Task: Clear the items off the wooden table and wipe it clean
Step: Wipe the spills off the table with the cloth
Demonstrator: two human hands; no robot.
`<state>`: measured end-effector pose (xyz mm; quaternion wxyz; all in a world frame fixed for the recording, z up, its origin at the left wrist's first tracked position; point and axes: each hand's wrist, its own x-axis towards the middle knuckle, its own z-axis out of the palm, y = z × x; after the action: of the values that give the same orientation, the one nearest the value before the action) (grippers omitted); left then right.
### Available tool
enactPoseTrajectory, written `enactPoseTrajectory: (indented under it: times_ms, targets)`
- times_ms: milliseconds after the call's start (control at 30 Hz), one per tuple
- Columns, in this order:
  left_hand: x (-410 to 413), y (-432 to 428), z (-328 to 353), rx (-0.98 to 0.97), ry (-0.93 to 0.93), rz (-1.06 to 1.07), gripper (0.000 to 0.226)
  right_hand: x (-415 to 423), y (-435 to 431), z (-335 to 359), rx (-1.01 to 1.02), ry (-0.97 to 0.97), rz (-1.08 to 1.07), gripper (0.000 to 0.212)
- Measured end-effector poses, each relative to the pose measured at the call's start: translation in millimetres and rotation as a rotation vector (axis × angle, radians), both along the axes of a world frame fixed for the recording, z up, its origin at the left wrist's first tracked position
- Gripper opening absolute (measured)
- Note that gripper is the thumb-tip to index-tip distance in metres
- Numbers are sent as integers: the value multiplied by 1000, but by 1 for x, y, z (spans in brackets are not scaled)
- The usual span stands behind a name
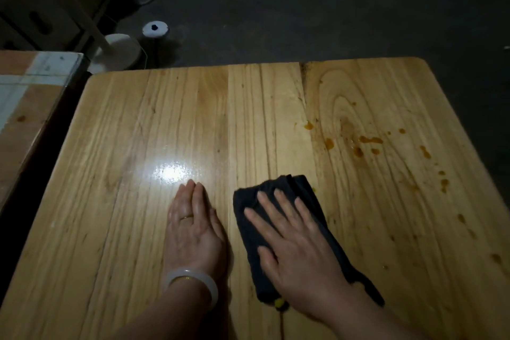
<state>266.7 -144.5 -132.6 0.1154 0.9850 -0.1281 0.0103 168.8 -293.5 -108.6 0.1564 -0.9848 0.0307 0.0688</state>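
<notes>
The wooden table (pixel 193 108) fills most of the head view. A folded black cloth (pixel 300 190) lies on it near the front, right of centre. My right hand (pixel 298 246) presses flat on the cloth with straight, spread fingers. My left hand (pixel 193 226) rests flat on the bare wood just left of the cloth, fingers together, with a ring and a pale bangle at the wrist. Orange-brown sauce stains (pixel 369 141) dot the right side of the table. A small yellow bit (pixel 279 303) sticks out under the cloth's near end.
A second table with a pale taped edge (pixel 41 72) stands close on the left. On the dark floor beyond are a white stand base (pixel 121 50), a small white round object (pixel 155 28) and dark boxes (pixel 36 17) at the back left.
</notes>
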Motion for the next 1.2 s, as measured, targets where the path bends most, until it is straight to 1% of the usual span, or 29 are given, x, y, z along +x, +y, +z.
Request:
enactPoseTrajectory:
  times_ms: [67,200,333,467,567,633,767,867,967,1133,1200]
  targets:
    - [1,-2,2,-7,4,3,57,-4,-9,-1,7,-12,41,59]
    - [0,-2,5,-33,2,9,58,21,-30,0,8,-24,53,59]
    - [1,-2,6,-36,0,15,56,58,-58,1,-56,-6,-28,64]
    - [-1,-1,5,-44,4,21,56,76,-68,-5,-48,-5,-94,62]
    - [-2,0,5,-48,15,18,50,58,-61,-4,-36,-3,-132,65]
    - [-1,-1,6,-55,20,21,48,32,-49,0,-5,15,-133,64]
    - [-1,-3,8,-60,33,38,48,-29,-32,6,52,29,-37,59]
    - [0,-3,8,-64,43,40,49,-44,-39,4,59,8,19,57]
    - [1,-3,9,-52,53,40,49,-29,-58,3,53,-1,32,56]
    - [0,-1,7,-41,94,47,47,22,-96,0,-9,-22,-112,61]
    - [3,-2,9,-57,113,73,45,33,-100,-3,-14,-31,-133,63]
